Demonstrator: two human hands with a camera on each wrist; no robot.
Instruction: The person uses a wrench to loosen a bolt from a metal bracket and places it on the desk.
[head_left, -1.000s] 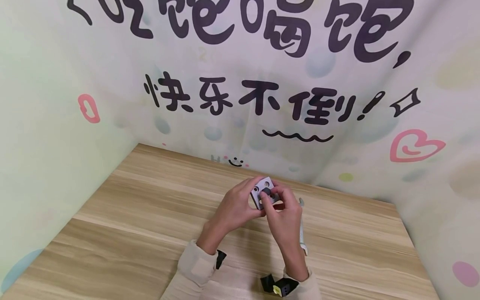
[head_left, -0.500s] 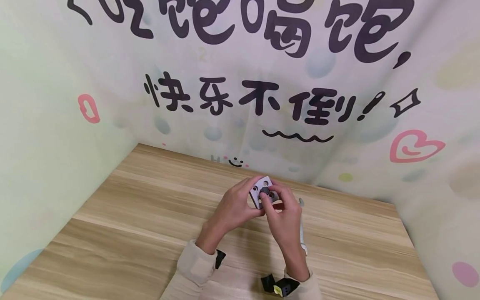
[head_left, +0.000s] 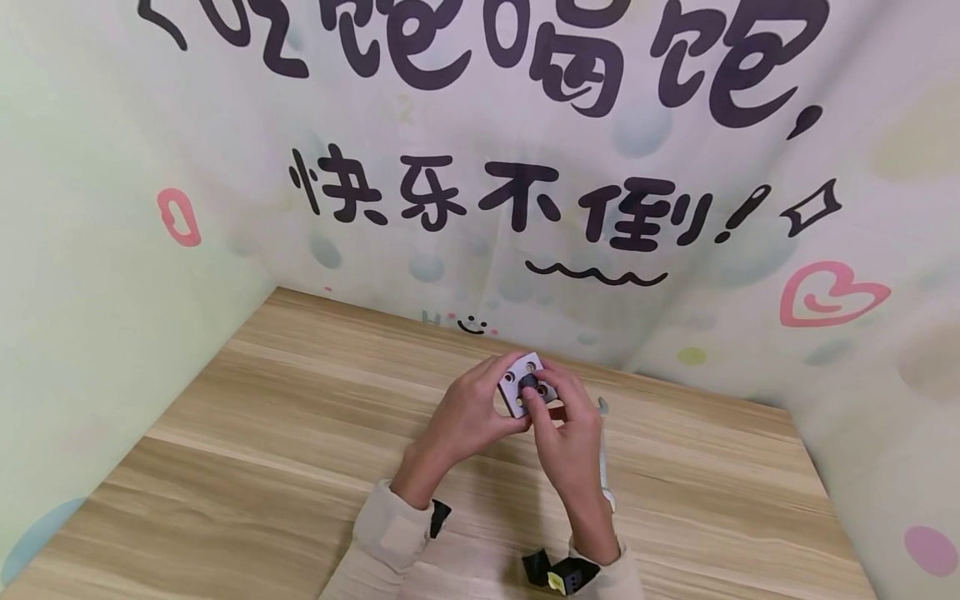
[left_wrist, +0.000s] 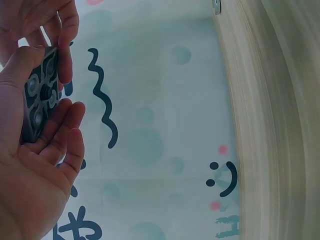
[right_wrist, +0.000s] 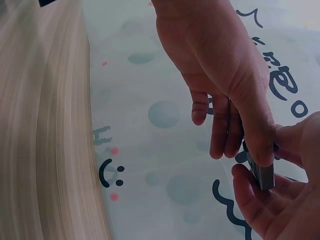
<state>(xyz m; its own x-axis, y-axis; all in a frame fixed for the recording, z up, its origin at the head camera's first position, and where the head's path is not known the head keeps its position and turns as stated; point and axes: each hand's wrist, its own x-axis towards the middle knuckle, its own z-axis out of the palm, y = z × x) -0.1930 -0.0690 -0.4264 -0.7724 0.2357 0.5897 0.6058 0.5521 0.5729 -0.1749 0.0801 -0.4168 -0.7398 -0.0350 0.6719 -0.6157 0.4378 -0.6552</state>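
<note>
My left hand (head_left: 472, 408) grips a square, light-grey metal plate (head_left: 513, 392) by its edges and holds it raised off the table. Round holes lie near the plate's corners. A black bolt head (head_left: 529, 382) sits in its middle, pinched between thumb and forefinger of my right hand (head_left: 570, 429). In the left wrist view, the plate's other face (left_wrist: 38, 102) shows dark curved patterning, and a dark bolt end (left_wrist: 46, 92) stands out at its centre. Seen from the right wrist, the plate is nearly edge-on, with my right thumb (right_wrist: 261, 142) in front of it.
An open-ended spanner (head_left: 604, 471) lies on the wood-grain table (head_left: 262, 433), partly hidden behind my right forearm. A printed cloth wall (head_left: 420, 225) with dark lettering rises behind the table's far edge. Black wrist camera gear (head_left: 573, 575) is strapped at my right cuff.
My right thumb and forefinger have shifted slightly on the bolt head, and more of it shows. The plate has moved a touch left; the left hand stays almost still.
</note>
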